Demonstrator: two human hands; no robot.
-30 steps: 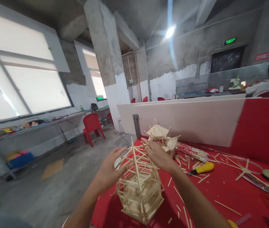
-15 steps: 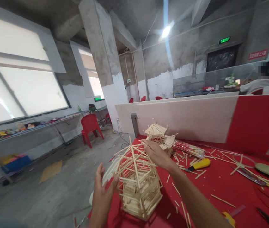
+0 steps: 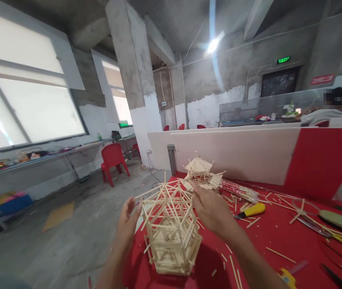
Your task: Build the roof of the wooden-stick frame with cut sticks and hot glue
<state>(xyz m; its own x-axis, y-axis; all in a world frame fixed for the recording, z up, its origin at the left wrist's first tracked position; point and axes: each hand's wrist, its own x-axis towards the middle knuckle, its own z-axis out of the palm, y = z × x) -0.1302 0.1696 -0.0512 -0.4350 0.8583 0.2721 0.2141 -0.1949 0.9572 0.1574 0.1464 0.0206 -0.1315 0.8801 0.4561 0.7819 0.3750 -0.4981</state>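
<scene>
A hexagonal pavilion model [image 3: 171,233] built of thin wooden sticks stands near the left edge of the red table [image 3: 282,245]. My left hand [image 3: 127,224] rests against its left side with fingers stretched out. My right hand [image 3: 211,208] touches the roof sticks on its right side, fingers curled loosely; I cannot tell whether they grip a stick. A second, smaller stick pavilion [image 3: 202,173] stands behind on the table.
A yellow utility knife [image 3: 250,210], a bundle of sticks in plastic [image 3: 240,190], loose sticks and hand tools [image 3: 324,218] lie on the table. A white and red partition [image 3: 249,154] runs behind. Another person [image 3: 332,110] sits far right. A red chair [image 3: 113,159] stands on the floor left.
The model has been turned and stands more upright. My left hand came back against its left side, and my right hand slid down to its right side.
</scene>
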